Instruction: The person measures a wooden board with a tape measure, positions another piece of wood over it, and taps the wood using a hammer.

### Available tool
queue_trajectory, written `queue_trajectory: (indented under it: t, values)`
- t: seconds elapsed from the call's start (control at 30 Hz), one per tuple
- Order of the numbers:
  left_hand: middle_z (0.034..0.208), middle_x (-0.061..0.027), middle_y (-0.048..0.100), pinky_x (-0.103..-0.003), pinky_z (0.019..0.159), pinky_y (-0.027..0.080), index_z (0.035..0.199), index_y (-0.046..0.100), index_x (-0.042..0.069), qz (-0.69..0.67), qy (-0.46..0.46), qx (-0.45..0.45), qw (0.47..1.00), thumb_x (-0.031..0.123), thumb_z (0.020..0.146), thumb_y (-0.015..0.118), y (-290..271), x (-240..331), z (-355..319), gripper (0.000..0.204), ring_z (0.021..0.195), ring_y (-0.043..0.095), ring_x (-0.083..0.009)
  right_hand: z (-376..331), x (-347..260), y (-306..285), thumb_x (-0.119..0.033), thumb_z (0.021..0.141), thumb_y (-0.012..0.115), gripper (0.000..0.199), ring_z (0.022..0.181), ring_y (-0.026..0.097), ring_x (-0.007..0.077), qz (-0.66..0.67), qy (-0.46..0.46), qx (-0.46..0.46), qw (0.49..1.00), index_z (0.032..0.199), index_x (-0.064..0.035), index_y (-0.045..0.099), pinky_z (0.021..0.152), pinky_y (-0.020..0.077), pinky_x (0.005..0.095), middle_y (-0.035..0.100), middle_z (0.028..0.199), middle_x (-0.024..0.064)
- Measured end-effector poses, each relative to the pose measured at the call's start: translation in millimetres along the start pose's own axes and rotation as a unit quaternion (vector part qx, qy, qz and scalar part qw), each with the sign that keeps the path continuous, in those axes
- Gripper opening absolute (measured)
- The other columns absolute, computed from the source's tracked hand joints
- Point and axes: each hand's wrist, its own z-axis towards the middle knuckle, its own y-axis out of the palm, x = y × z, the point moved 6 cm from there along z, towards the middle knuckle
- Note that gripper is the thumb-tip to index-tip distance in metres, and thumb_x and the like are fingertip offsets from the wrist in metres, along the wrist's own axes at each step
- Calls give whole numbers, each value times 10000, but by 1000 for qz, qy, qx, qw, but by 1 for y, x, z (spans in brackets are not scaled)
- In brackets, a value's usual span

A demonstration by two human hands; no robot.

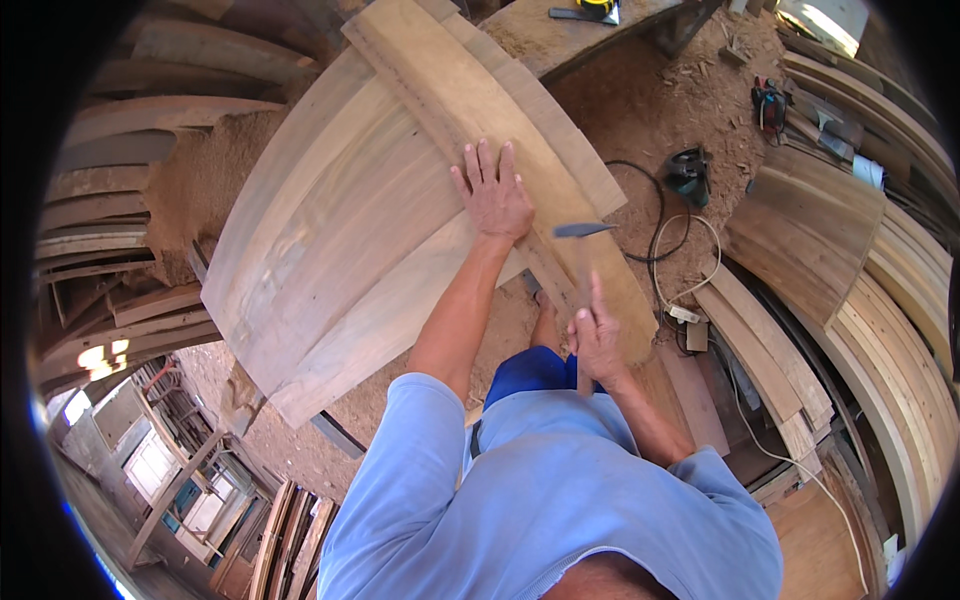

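A broad panel of several pale planks [330, 230] lies in front of me. Across its right part runs a long, wide wooden board [520, 130]. My left hand [498, 200] rests on this board near its left edge, palm down and fingers spread. Closer to my body, my right hand [597, 345] is wrapped round the wooden handle of a hammer [582, 230], index finger stretched along it. The hammer's dark metal head is over the board's near part, to the right of my left hand. Whether it touches the wood I cannot tell.
A workbench [520, 35] with a yellow tape measure [598, 8] stands at the far side. On the dusty floor to the right sit a dark power tool [688, 178] and a looped cable [716, 250]. Stacked curved planks [900, 350] line the right; more timber [95, 215] fills the left.
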Motion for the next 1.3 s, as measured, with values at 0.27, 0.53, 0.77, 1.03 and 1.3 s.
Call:
queue_trajectory:
  t: [0.27, 0.53, 0.77, 1.03, 1.3]
  values:
    - [1598, -192, 311, -626, 1210, 60, 1511, 437, 150, -2, 9, 10, 1000, 252, 928, 540, 2, 6, 1, 600, 1513, 177, -396, -4, -2, -3, -142, 1033, 422, 642, 577, 485, 86, -9, 20, -2, 1000, 1623, -105, 169, 547, 469, 260, 526, 757, 3]
    - [1616, -168, 297, -620, 1212, 45, 1517, 429, 147, 22, 13, 18, 1000, 273, 937, 528, 4, -2, 1, 601, 1521, 164, -393, -7, -5, -11, -112, 991, 461, 632, 740, 643, 246, -132, -8, -1, 991, 1587, -62, 257, 729, 538, 365, 644, 888, 156]
    - [1600, -303, 223, -650, 1196, 85, 1520, 410, 142, 9, -4, 58, 998, 308, 921, 571, -2, -1, -2, 642, 1495, 135, -503, -33, -21, -14, -52, 898, 607, 608, 818, 625, 370, -319, -281, -34, 905, 1485, -103, 458, 725, 515, 462, 620, 937, 190]
    - [1605, -333, 156, -648, 1193, 125, 1519, 413, 157, -26, -46, 73, 996, 268, 896, 589, 9, -20, -5, 657, 1461, 138, -579, -35, -2, 13, -81, 886, 643, 559, 770, 589, 331, -411, -176, -85, 890, 1418, -230, 561, 644, 490, 449, 544, 898, 152]
    - [1608, -334, 145, -635, 1199, 128, 1528, 399, 135, -8, -41, 59, 997, 234, 907, 556, 12, -18, -3, 648, 1466, 131, -574, -28, 5, 12, -82, 891, 649, 531, 799, 601, 333, -383, -176, -47, 906, 1400, -215, 578, 677, 506, 444, 551, 941, 154]
